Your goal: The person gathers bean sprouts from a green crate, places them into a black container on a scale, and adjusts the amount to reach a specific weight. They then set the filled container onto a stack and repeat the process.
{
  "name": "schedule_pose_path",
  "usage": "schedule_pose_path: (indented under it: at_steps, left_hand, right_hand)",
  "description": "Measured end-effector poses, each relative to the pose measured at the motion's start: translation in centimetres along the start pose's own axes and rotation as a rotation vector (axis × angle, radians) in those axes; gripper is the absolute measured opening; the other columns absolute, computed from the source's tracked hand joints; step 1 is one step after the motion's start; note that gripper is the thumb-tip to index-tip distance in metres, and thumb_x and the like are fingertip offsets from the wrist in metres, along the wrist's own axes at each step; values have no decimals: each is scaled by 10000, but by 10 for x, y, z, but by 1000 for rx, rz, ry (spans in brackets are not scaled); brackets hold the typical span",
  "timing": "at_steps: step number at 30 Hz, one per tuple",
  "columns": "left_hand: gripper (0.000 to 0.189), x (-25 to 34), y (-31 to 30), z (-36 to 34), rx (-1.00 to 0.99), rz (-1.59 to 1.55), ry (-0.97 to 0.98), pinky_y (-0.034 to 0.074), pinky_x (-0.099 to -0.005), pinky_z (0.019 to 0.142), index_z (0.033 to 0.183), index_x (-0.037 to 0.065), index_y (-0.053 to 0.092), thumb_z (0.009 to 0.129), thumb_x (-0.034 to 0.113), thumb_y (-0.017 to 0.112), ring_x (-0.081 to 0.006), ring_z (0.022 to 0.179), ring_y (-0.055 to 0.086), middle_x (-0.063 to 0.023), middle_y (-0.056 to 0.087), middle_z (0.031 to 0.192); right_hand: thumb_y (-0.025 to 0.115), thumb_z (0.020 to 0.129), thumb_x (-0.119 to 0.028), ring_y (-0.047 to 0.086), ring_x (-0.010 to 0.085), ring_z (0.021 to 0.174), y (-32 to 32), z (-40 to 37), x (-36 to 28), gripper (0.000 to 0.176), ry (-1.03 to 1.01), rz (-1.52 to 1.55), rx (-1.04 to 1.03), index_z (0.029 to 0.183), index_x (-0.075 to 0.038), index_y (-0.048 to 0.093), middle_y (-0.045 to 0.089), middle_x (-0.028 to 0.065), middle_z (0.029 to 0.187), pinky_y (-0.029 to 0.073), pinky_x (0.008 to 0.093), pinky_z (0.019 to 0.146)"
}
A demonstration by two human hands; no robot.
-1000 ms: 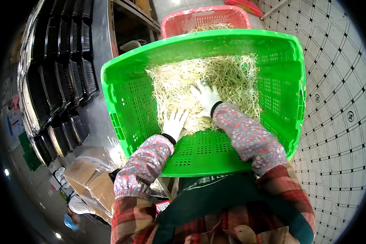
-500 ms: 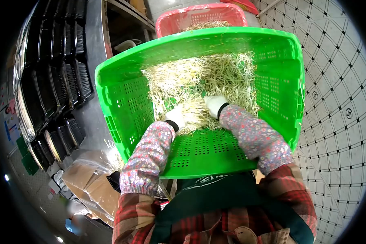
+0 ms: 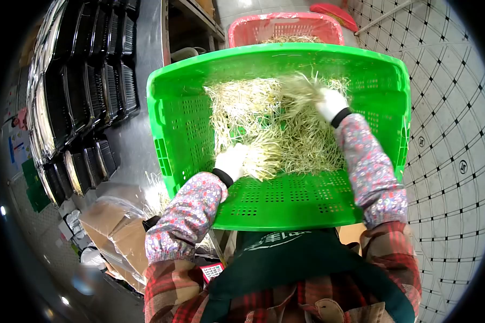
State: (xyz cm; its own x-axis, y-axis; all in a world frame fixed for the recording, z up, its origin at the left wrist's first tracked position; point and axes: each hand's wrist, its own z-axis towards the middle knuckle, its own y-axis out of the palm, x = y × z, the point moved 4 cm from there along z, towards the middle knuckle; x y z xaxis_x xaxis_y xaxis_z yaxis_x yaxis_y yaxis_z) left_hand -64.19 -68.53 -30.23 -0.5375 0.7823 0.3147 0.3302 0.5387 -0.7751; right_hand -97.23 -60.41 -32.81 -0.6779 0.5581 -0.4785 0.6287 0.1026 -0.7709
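Observation:
Pale bean sprouts [image 3: 248,99] lie in a layer over the floor of a large green perforated basket [image 3: 275,207] in front of me. My left hand [image 3: 231,162], in a white glove, is closed around a bunch of sprouts [image 3: 263,159] near the basket's near side. My right hand [image 3: 331,105], gloved too, grips another bunch of sprouts [image 3: 303,89] toward the far right, above the layer; that bunch is smeared by motion. Flowered sleeve covers reach from both wrists over my forearms.
Black plastic trays [image 3: 81,91] stand in rows on a metal table [image 3: 145,97] at left. A pink basket [image 3: 285,24] with more sprouts sits beyond the green one. A cardboard box [image 3: 116,234] in plastic is at lower left. Tiled floor [image 3: 442,161] spreads at right.
My right hand has moved up and to the right from the near middle, lifting a bunch of sprouts. My left hand stays near its place with its bunch. The whole view has shifted slightly.

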Motion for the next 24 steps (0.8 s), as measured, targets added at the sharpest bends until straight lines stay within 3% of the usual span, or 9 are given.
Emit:
schedule_pose_path:
  at_steps: [4,6,9,11,14,15,19,23,24]
  left_hand:
    - [839,16,5,20,70,146,51,368,-492,991,1443,200,314,702,129,700,-326,1220,450,-122,473,1332]
    - [970,5,35,22,128,499,11,291,-496,1091,1507,253,153,725,231,727,-361,1340,351,-144,335,1486]
    - [880,-8,21,2,-322,53,-160,275,-460,1113,1493,230,222,760,262,709,-364,1349,333,-151,313,1501]
    - [596,-14,-10,-14,-205,-198,-142,506,-379,878,1338,87,499,800,255,692,-325,1036,622,-180,638,1149]
    - [342,-11,-64,-40,66,-692,-256,517,-239,713,1202,48,619,871,133,643,-132,765,656,-95,703,872]
    - [326,-12,-79,-53,181,-865,-260,498,-198,721,1198,32,618,880,101,635,-66,763,628,-59,702,853]
    - [267,-23,-127,-127,846,-1053,-273,528,-270,752,1160,-10,620,897,4,576,-135,769,653,-76,704,869]
    - [269,-56,-125,-218,1291,-958,-547,533,-303,777,1192,-14,570,957,113,542,-167,839,654,-126,684,959]
    - [279,-63,-117,-240,1389,-910,-622,522,-299,796,1200,-9,567,950,115,554,-171,885,648,-129,682,986]
  right_hand:
    - [585,848,-320,645,313,933,52,-5,-83,313,57,198,-362,1047,-84,631,672,172,942,490,410,868]
    - [678,786,-306,550,312,1153,116,-2,-67,669,-14,-1,-487,1345,-52,413,573,178,1224,448,402,971]
    - [720,746,-324,485,321,1241,114,-5,-71,968,-70,-110,-517,1489,-46,166,483,181,1357,420,432,1004]
    - [710,739,-430,503,316,1228,84,3,-83,939,-106,-135,-501,1466,-44,258,497,223,1343,420,423,1003]
    - [716,703,-558,483,326,1252,92,22,-86,1035,-49,-50,-329,1463,-27,257,438,235,1401,413,393,1019]
    - [745,643,-610,455,336,1277,92,19,-101,1141,83,11,-478,1465,-8,233,396,250,1426,378,423,1052]
    - [798,489,-690,316,421,1335,126,-35,-152,1394,-21,-322,-411,1482,15,122,292,282,1458,222,537,1112]
    - [848,523,-538,308,433,1324,156,-57,-157,1319,-118,-442,-208,1493,-28,114,278,271,1462,253,544,1080]
    - [832,575,-449,393,386,1268,154,-53,-156,1204,-142,-439,-151,1484,-30,163,396,234,1374,323,510,1037]
